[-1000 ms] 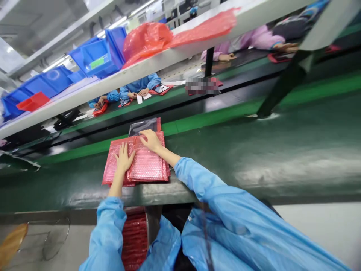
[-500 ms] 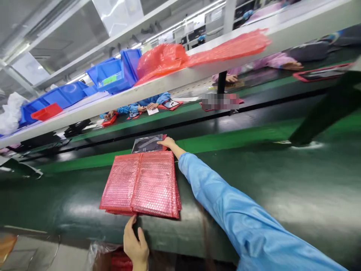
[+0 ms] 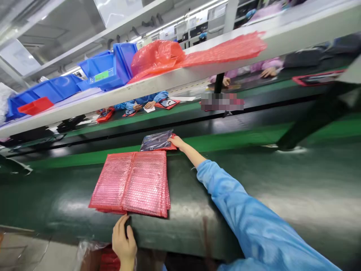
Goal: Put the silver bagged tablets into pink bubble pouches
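At the near edge of the green tabletop (image 3: 254, 180), the left hand (image 3: 123, 241) rests with its fingers curled over the rim, thumb and fingers loosely together around a small dark gap, gripping nothing I can make out. Just beyond it, at 12 o'clock, lies the stack of pink bubble-wrap bags (image 3: 132, 182), two piles side by side and touching, flat on the tabletop. At 1 o'clock from the stack, the right hand (image 3: 177, 142) reaches out on a blue sleeve (image 3: 239, 214), fingertips pinched on the right edge of a shiny dark sleeved item (image 3: 157, 140) that sits on a red bag, touching the stack's far edge. Farther off, a black strip divides this tabletop from a second green surface where other people's hands (image 3: 149, 104) work on red trays. Overhead at 11 o'clock, a grey shelf (image 3: 84, 102) carries blue bins (image 3: 104, 71), a red bin (image 3: 35, 106) and crumpled red bags (image 3: 158, 54).
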Motion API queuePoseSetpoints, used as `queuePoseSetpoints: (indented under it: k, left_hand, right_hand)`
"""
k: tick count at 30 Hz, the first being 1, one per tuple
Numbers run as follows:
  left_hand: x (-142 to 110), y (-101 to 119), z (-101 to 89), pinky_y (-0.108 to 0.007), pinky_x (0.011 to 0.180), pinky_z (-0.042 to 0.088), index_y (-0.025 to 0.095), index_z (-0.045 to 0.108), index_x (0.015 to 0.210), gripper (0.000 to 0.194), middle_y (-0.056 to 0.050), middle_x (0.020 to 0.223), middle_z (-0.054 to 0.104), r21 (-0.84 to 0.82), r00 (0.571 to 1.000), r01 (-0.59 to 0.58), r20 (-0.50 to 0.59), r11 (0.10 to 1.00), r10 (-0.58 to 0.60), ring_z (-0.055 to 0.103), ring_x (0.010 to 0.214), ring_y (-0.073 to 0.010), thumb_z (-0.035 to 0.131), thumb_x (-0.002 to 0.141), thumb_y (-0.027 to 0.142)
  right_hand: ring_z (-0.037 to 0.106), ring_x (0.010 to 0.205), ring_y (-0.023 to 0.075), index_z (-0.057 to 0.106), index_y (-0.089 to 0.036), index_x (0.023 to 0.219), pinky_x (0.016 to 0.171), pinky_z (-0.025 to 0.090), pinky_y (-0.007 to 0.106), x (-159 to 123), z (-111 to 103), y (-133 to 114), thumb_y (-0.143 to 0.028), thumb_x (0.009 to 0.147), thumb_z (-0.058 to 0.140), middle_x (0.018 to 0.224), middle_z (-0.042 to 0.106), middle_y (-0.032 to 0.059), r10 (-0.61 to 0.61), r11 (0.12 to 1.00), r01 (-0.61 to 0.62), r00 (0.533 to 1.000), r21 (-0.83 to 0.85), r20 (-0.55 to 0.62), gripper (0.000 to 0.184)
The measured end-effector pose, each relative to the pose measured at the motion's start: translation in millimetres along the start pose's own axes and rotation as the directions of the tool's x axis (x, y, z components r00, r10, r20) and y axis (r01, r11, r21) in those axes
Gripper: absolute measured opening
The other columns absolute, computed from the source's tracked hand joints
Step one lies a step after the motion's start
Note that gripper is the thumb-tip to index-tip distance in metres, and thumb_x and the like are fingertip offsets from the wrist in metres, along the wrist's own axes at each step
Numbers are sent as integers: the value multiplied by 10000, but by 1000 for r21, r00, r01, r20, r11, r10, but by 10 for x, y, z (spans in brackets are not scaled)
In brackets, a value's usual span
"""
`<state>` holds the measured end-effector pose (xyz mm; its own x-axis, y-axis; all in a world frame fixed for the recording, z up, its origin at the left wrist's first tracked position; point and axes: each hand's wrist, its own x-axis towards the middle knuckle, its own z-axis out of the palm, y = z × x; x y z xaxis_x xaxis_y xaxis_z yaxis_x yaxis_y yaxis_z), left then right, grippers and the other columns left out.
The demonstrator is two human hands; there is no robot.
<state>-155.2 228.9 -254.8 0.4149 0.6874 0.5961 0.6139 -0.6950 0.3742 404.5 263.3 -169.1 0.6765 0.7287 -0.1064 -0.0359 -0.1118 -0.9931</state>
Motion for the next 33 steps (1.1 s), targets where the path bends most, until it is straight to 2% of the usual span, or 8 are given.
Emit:
queuePoseSetpoints:
  k: [7, 11, 16, 19, 24, 26, 28, 33]
  left_hand:
    - [41, 357, -121, -606, 1143, 512, 194, 649, 1283, 369, -178, 1317, 707, -61, 987, 113, 119, 992, -105, 670, 1231, -376, 435, 1089, 423]
    - [-260, 935, 107, -517, 1104, 566, 227, 691, 1218, 254, -132, 1224, 749, -337, 989, -33, 122, 941, 78, 724, 1155, -316, 530, 1071, 356]
    - [-488, 1927, 363, -483, 1073, 581, 210, 640, 1438, 388, -130, 1397, 722, -480, 893, -140, 316, 866, 320, 697, 1275, -293, 574, 1094, 378]
    - [-397, 2257, 417, -493, 1112, 548, 235, 568, 1552, 451, -134, 1543, 637, -422, 834, -198, 402, 885, 378, 630, 1379, -290, 524, 1124, 371]
    - [-329, 2387, 421, -497, 1096, 497, 247, 566, 1594, 484, -130, 1622, 590, -234, 756, -431, 433, 871, 490, 552, 1468, -327, 533, 1122, 346]
    - [-338, 2419, 405, -502, 1086, 481, 210, 568, 1592, 495, -143, 1629, 582, -186, 753, -467, 428, 864, 499, 547, 1472, -341, 540, 1120, 357]
    - [-340, 2452, 383, -504, 1073, 475, 188, 570, 1586, 497, -145, 1630, 581, -159, 753, -484, 425, 861, 502, 555, 1460, -345, 536, 1123, 368]
    - [-341, 2455, 363, -468, 1052, 480, 140, 576, 1568, 496, -168, 1594, 611, -161, 763, -488, 399, 858, 509, 576, 1437, -319, 507, 1132, 368]
  right_hand:
    - [714, 809, 203, 729, -188, 885, 735, 575, 297, -1889, -980, 121, -473, 884, 807, 841, 771, 46, -55, 983, 92, 973, 159, -223, 296]
    - [541, 505, 149, 666, -198, 775, 469, 410, 265, -3166, -1015, 435, -697, 840, 780, 613, 652, 13, 21, 988, 28, 951, 151, -309, 516]
    - [706, 599, 207, 726, -176, 989, 518, 524, 295, -4393, -941, 735, -843, 889, 672, 857, 780, 93, 197, 974, -183, 974, 131, -107, 677]
    - [738, 670, 219, 745, -211, 1088, 589, 540, 314, -4833, -1164, 746, -811, 1000, 541, 915, 790, 77, 237, 964, -246, 967, -97, -96, 640]
    - [695, 898, 269, 713, -256, 1242, 859, 526, 396, -4710, -1624, 615, -674, 1035, 559, 1049, 764, 86, -76, 817, -213, 881, -535, -467, 492]
    - [672, 955, 289, 705, -233, 1194, 871, 482, 395, -4389, -1667, 599, -660, 1016, 573, 1057, 731, 107, -98, 742, -232, 891, -629, -444, 481]
    - [614, 856, 272, 665, -233, 940, 808, 419, 380, -4048, -1625, 614, -679, 966, 643, 930, 683, 96, -28, 720, -260, 915, -643, -402, 447]
    - [418, 670, 179, 443, -247, 652, 689, 298, 322, -3631, -1528, 559, -594, 842, 765, 637, 464, -24, 36, 862, -148, 972, -484, -233, 510]
